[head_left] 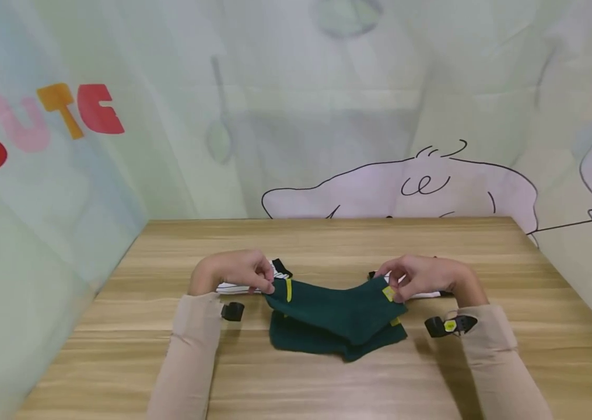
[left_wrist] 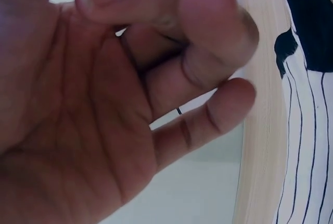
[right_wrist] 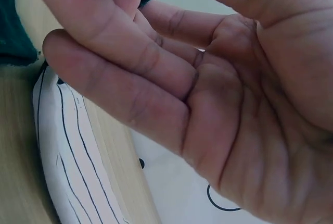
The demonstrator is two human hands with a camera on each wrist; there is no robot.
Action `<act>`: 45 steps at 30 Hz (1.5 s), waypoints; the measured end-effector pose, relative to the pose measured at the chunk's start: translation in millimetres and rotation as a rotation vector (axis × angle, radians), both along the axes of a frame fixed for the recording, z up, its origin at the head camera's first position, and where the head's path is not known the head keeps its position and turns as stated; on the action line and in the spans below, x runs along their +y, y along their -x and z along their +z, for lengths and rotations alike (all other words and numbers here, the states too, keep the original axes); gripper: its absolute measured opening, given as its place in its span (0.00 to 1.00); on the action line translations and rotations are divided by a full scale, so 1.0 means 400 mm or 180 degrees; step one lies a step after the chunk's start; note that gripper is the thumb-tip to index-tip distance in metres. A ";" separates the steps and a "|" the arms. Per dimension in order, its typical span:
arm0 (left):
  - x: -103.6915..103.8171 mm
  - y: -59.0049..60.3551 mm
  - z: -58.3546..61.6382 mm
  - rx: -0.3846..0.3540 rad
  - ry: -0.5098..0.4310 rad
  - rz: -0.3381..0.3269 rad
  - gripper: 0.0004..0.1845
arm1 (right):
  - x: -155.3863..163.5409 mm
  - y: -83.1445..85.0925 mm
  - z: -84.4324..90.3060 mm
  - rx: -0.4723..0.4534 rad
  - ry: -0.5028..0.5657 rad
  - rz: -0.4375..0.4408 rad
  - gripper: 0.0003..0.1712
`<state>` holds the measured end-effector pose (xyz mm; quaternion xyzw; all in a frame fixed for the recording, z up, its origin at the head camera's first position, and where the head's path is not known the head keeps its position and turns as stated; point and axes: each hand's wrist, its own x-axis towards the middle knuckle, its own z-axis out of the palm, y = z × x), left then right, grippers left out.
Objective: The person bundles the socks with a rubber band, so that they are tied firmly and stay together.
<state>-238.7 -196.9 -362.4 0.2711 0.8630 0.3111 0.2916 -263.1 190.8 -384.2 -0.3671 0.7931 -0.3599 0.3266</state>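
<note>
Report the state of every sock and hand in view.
Upper green sock: held at both ends, sagging between.
Lower green sock: below the upper one, partly covered.
Left striped sock: lying down, partly hidden.
Right striped sock: lying down, partly hidden.
Left hand: pinching upper green sock.
Right hand: pinching upper green sock.

Wood-grain table (head_left: 296,391) | on it: lower green sock (head_left: 303,343), striped white socks (left_wrist: 307,146)

Forearms (head_left: 185,361) reach forward, well apart, wrists (head_left: 205,279) bent inward! Left hand (head_left: 240,270) pinches between thumb and fingers; right hand (head_left: 424,275) pinches too, both hands pointing toward each other.
</note>
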 end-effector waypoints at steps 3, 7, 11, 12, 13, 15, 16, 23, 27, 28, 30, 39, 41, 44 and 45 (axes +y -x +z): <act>0.001 -0.001 0.003 0.0045 0.0069 -0.0075 0.09 | -0.004 -0.001 -0.002 -0.0056 -0.0013 0.0014 0.26; 0.005 -0.001 0.006 0.0055 0.0121 -0.0138 0.10 | -0.007 -0.002 -0.001 -0.0046 -0.0084 0.0005 0.27; 0.010 0.001 0.006 0.0003 0.0164 -0.0110 0.09 | -0.006 -0.002 0.000 -0.0058 -0.0120 0.0029 0.28; 0.011 0.002 0.006 -0.0018 0.0176 -0.0093 0.08 | -0.005 -0.003 0.001 -0.0072 -0.0119 0.0036 0.28; 0.011 0.002 0.006 -0.0037 0.0187 -0.0079 0.08 | -0.005 -0.003 0.001 -0.0097 -0.0112 0.0043 0.28; 0.012 0.002 0.005 -0.0073 0.0217 -0.0062 0.08 | -0.005 -0.003 0.001 -0.0158 -0.0093 0.0051 0.28; 0.012 0.002 0.004 -0.0089 0.0227 -0.0054 0.08 | -0.006 -0.003 0.001 -0.0191 -0.0091 0.0053 0.28; 0.015 0.001 0.001 -0.0097 0.0320 -0.0097 0.08 | -0.014 -0.006 0.002 -0.0458 -0.0102 0.0020 0.27; 0.019 0.001 -0.004 -0.0087 0.0341 -0.0171 0.10 | -0.013 -0.014 0.001 -0.0592 -0.0113 -0.0049 0.28; 0.021 0.001 -0.006 -0.0089 0.0342 -0.0184 0.11 | -0.012 -0.015 0.000 -0.0620 -0.0117 -0.0057 0.28; 0.022 0.002 -0.009 -0.0104 0.0342 -0.0192 0.11 | -0.011 -0.018 -0.001 -0.0669 -0.0124 -0.0054 0.28; 0.021 0.012 -0.031 -0.0405 0.0224 -0.0214 0.07 | -0.004 -0.011 -0.025 -0.0968 0.0010 0.0006 0.29; 0.018 0.014 -0.036 -0.0486 0.0188 -0.0239 0.06 | -0.003 -0.009 -0.032 -0.0992 0.0007 0.0018 0.30; 0.014 0.017 -0.043 -0.0534 0.0136 -0.0285 0.05 | -0.002 -0.005 -0.039 -0.0983 0.0011 0.0043 0.30; 0.012 0.018 -0.044 -0.0541 0.0117 -0.0312 0.05 | -0.001 -0.004 -0.041 -0.0998 0.0020 0.0045 0.30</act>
